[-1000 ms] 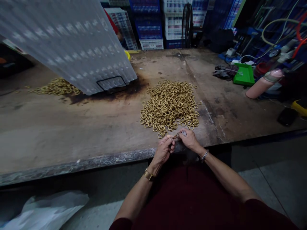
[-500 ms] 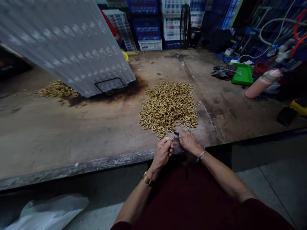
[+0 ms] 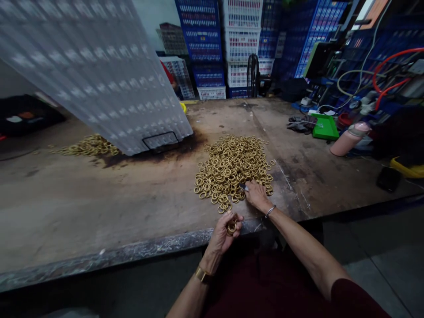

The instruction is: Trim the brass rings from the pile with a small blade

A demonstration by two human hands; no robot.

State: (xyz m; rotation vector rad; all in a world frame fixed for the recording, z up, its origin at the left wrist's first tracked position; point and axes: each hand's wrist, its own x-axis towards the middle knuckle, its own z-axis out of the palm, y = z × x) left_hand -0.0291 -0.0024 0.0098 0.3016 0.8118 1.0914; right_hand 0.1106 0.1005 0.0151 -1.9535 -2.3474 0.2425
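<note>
A heap of brass-coloured rings [image 3: 233,161] lies on the worn wooden table in front of me. In my left hand [image 3: 222,232], near the table's front edge, several brass rings [image 3: 231,227] sit within curled fingers. My right hand [image 3: 256,194] reaches to the heap's near right side. It grips a small dark-bladed knife [image 3: 244,187], whose tip points left over the rings. Whether the right fingers also touch a ring, I cannot tell.
A tall grey corrugated stack [image 3: 139,101] leans at the left, with a second ring pile [image 3: 88,145] beside it. To the right are a green tray [image 3: 326,127], a pink bottle [image 3: 349,140] and a dark phone [image 3: 389,179]. Crates [image 3: 207,53] and a fan [image 3: 253,75] stand behind.
My right hand has moved from beside the left hand forward onto the heap with the knife. The left hand has turned, showing rings in its palm. The view has tilted up.
</note>
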